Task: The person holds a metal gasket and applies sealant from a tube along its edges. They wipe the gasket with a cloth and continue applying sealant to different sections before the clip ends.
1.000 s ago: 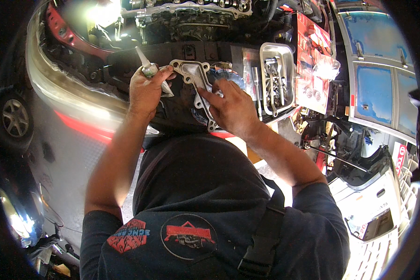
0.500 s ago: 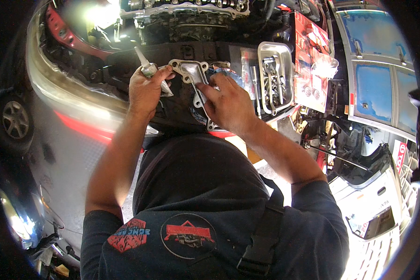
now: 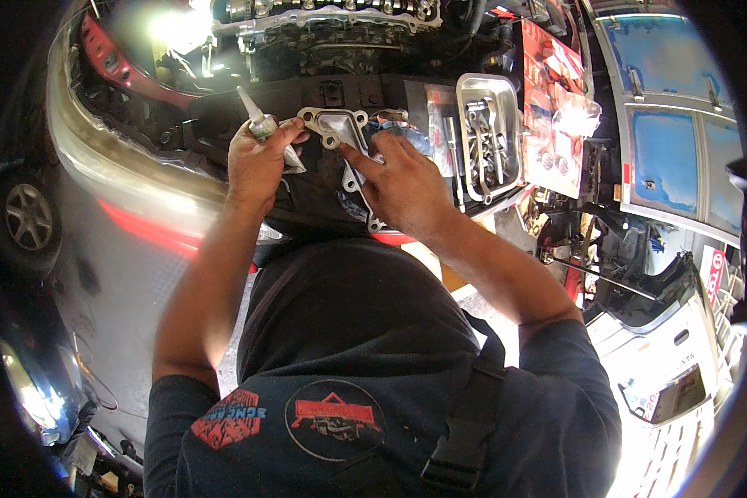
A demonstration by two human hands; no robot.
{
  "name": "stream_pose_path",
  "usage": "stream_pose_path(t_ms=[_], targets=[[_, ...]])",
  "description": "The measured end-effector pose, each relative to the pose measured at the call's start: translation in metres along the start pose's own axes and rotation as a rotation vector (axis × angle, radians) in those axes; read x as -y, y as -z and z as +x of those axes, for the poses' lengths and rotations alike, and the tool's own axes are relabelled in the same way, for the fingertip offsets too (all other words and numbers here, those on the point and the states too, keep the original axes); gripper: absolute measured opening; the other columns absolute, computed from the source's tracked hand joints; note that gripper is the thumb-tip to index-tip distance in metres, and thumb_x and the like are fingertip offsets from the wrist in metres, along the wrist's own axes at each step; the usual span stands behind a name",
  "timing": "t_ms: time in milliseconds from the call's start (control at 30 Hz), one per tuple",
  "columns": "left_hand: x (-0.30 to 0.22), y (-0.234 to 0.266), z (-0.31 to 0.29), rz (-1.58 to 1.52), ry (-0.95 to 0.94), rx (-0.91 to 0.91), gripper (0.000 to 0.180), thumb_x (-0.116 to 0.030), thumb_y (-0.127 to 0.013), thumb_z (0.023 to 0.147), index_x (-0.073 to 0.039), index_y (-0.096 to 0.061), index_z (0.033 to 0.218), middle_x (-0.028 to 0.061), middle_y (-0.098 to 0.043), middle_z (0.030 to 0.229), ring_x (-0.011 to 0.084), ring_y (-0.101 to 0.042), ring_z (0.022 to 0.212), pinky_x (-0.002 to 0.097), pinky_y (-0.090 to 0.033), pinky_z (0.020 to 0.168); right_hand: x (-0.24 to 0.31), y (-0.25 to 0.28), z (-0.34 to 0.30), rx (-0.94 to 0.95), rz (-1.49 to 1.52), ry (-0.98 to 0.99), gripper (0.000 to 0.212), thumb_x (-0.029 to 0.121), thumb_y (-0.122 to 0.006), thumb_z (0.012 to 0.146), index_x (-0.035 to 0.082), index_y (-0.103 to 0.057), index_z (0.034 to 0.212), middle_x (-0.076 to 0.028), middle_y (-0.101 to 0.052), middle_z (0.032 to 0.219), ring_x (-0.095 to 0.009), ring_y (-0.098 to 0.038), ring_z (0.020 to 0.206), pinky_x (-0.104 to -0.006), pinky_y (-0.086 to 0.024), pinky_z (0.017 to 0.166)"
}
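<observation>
A nozzle-tipped sealant tube [image 3: 263,127] is held in my left hand [image 3: 252,168], its pale cone tip pointing up and away. The same hand's thumb and fingertips pinch the left corner of a cast metal cover [image 3: 330,124] with a raised flange and bolt holes. My right hand [image 3: 411,184] lies over the cover's right side, one digit stretched left onto the flange and the other fingers curled at its edge. A bluish crumpled cloth [image 3: 402,129] shows behind the right hand. Part of the cover is hidden beneath that hand.
The open engine [image 3: 332,37] lies beyond the dark front panel [image 3: 290,91]. To the right, a metal tray [image 3: 463,91] holds sockets and tools beside a red and white sheet [image 3: 548,108]. A bright lamp [image 3: 178,29] shines at far left.
My right hand's outstretched digit has shifted left and up along the cover's flange. The left hand, tube and cover have stayed nearly still.
</observation>
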State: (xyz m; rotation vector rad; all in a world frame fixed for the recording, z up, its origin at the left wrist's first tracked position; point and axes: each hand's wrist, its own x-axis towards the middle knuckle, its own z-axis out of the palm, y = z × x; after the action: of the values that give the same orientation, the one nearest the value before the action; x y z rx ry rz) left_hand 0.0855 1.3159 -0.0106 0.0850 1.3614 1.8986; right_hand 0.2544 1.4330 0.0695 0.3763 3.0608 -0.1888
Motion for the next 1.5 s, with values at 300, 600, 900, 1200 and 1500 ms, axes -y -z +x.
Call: stream_pose_path(t_ms=[300,600,900,1200,1500], targets=[[-0.007,0.005,-0.026,0.292,-0.150,-0.076,0.049,-0.046,-0.047,0.102,-0.001,-0.059,0.084,0.0092,-0.066,0.071,0.0140,-0.062,0.058,0.0289,-0.046,0.049,0.003,0.018,-0.006,-0.110,0.391,-0.116,0.044,0.007,-0.068,0.079,0.011,-0.064,0.122,-0.010,-0.058,0.099,-0.023,-0.062,0.088,-0.0339,-0.053,0.077],[-0.011,0.006,-0.092,0.705,-0.209,0.111,0.074,-0.052,-0.024,0.105,0.003,-0.064,0.076,0.0118,-0.059,0.060,0.0226,-0.057,0.056,0.0371,-0.044,0.056,0.025,0.044,-0.013,0.190,1.367,-0.190,0.054,0.001,-0.057,0.085,0.006,-0.051,0.139,-0.005,-0.059,0.109,-0.009,-0.055,0.089,-0.0246,-0.047,0.080],[-0.016,-0.003,-0.112,0.744,-0.324,0.101,0.068,-0.045,-0.028,0.107,0.004,-0.063,0.074,0.0134,-0.058,0.057,0.0240,-0.058,0.054,0.0387,-0.043,0.054,0.036,0.049,-0.042,0.061,1.233,-0.167,0.049,0.005,-0.056,0.083,0.008,-0.059,0.132,-0.009,-0.063,0.107,-0.015,-0.060,0.087,-0.0301,-0.051,0.081],[0.006,0.014,-0.104,0.924,-0.285,0.158,0.070,-0.048,-0.028,0.106,0.006,-0.063,0.077,0.0202,-0.060,0.059,0.0354,-0.061,0.058,0.0450,-0.045,0.058,0.032,0.036,-0.063,-0.005,1.123,-0.137,0.044,0.007,-0.057,0.082,0.010,-0.063,0.126,-0.012,-0.062,0.105,-0.021,-0.061,0.089,-0.0334,-0.051,0.083],[0.016,0.025,-0.086,0.482,0.084,-0.115,0.075,-0.068,-0.026,0.099,-0.007,-0.057,0.069,0.0032,-0.051,0.054,0.0154,-0.053,0.049,0.0310,-0.041,0.048,0.002,-0.017,-0.011,-0.129,0.360,-0.169,0.060,0.002,-0.059,0.081,0.021,-0.054,0.138,-0.021,-0.052,0.120,-0.037,-0.057,0.108,-0.0434,-0.050,0.093]])
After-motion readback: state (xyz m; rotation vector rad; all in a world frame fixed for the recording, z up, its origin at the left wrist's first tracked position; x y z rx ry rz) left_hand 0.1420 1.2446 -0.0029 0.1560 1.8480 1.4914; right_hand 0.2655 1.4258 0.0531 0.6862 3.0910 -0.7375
